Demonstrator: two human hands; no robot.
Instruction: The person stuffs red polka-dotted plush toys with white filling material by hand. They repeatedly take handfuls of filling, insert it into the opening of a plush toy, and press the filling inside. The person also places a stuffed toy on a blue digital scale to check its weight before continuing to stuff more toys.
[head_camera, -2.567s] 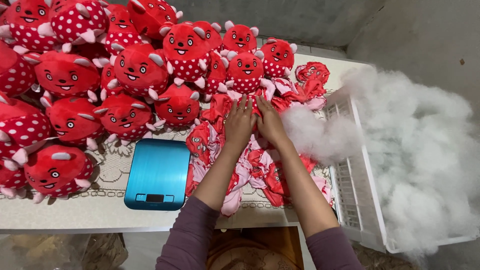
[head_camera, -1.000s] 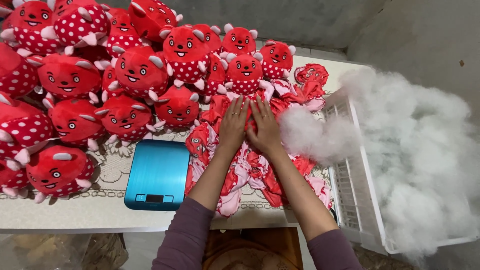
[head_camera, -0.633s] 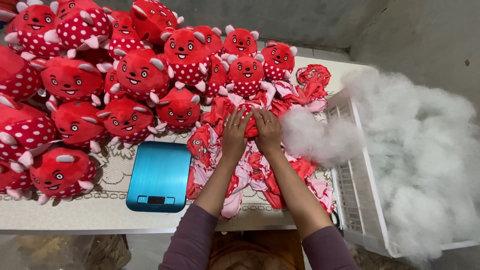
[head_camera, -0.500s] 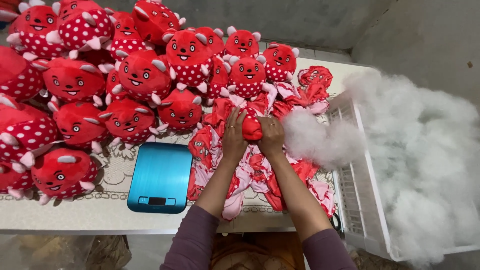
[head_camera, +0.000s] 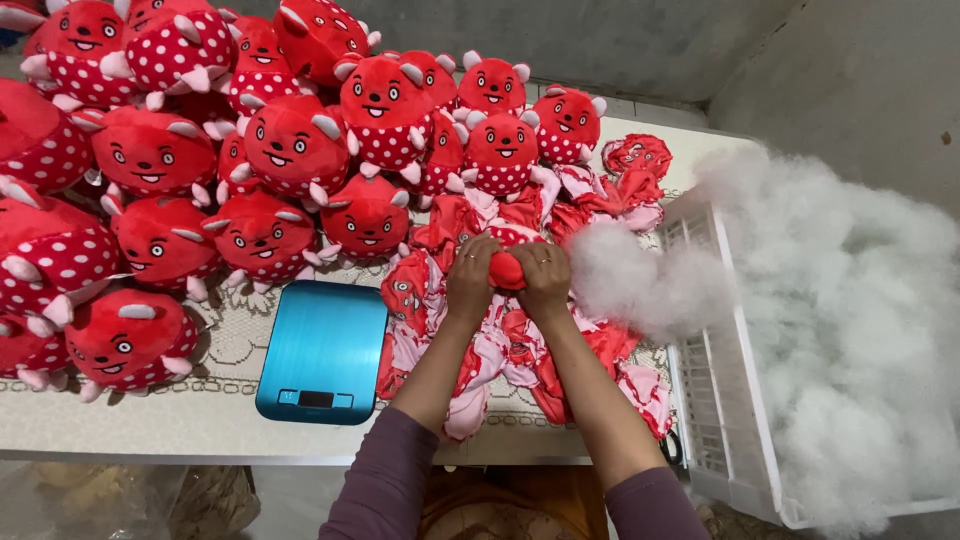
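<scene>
both hands clench one limp, unstuffed red plush toy skin (head_camera: 507, 270) between them, left hand (head_camera: 472, 281) and right hand (head_camera: 543, 281) pinching it from either side, each grip closed on the fabric; it sits just above the heap of flat red and pink plush skins (head_camera: 520, 345) on the counter (head_camera: 150, 430). judging from this, keeping the fingertips at the opening and the fabric taut would help. loose white fibre stuffing (head_camera: 640, 285) lies just beside the right hand, spilling from the white plastic crate (head_camera: 715, 400); the blue flat kitchen scale (head_camera: 322, 350) is near the left
</scene>
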